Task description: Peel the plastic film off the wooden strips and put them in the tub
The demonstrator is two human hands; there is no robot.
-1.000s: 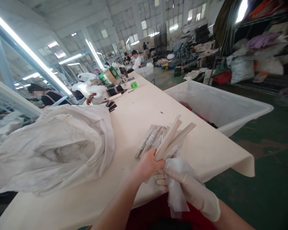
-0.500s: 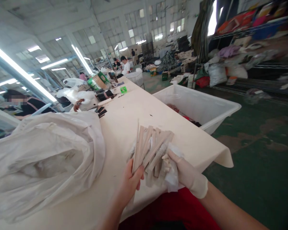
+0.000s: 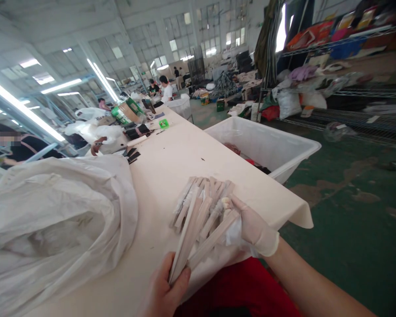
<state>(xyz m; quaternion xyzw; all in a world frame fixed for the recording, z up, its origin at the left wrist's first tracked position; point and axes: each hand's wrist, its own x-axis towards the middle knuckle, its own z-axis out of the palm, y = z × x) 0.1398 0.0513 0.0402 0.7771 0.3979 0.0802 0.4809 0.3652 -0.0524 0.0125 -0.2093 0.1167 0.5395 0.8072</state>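
Observation:
A pile of flat beige strips point(image 3: 203, 207), some with clear plastic around them, lies near the table's front edge. My bare left hand point(image 3: 168, 281) is closed round the near ends of a few strips point(image 3: 188, 237), thumb on top, and these slant up over the pile. On the pile's right side, my right hand point(image 3: 255, 226) wears a thin whitish glove. Its fingers are curled in on a strip's far end point(image 3: 229, 220) and crumpled clear plastic point(image 3: 234, 233); the fingertips are partly hidden.
A large whitish sack point(image 3: 119, 198) slumps open on the left of the cream-covered table point(image 3: 171, 163). Dark scraps point(image 3: 132, 155) and a green box point(image 3: 164, 123) lie farther along. Beyond the right edge stands a white bin point(image 3: 284, 147). A person point(image 3: 26, 145) is at far left.
My left hand has drawn down and toward me, pulling strips out from the pile at a slant. My right hand stays at the pile's right side. The whole view has shifted slightly.

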